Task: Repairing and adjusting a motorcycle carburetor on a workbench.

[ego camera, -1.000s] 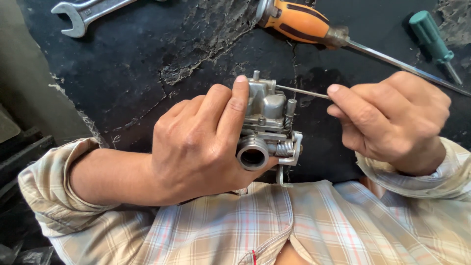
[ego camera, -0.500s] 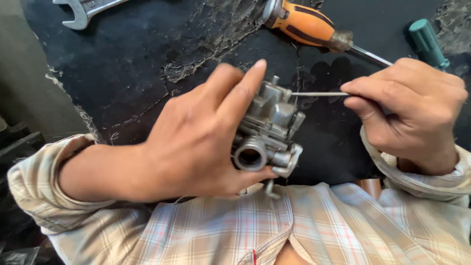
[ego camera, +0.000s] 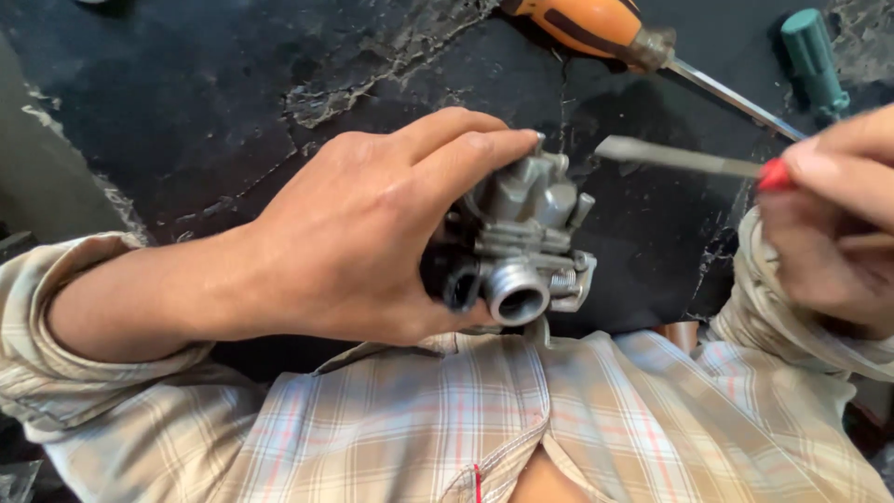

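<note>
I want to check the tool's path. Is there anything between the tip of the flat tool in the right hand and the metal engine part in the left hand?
Nothing visible. The flat tool in the right hand points at the metal engine part, with only open air between. The left hand wraps the opposite side.

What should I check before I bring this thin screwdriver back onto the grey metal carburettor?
1. Left hand grips the grey metal carburettor firmly: ok, fingers wrap over its top.
2. Right hand holds the thin red-handled flat screwdriver: ok.
3. Blade tip seated on the carburettor: not ok, it hangs apart, to the right of the body.
4. Which screw the tip should meet: cannot tell, the top is partly covered by fingers.
5. Spare tools within reach: ok, the orange-handled screwdriver and green-handled tool lie on the black cracked work surface.
</note>
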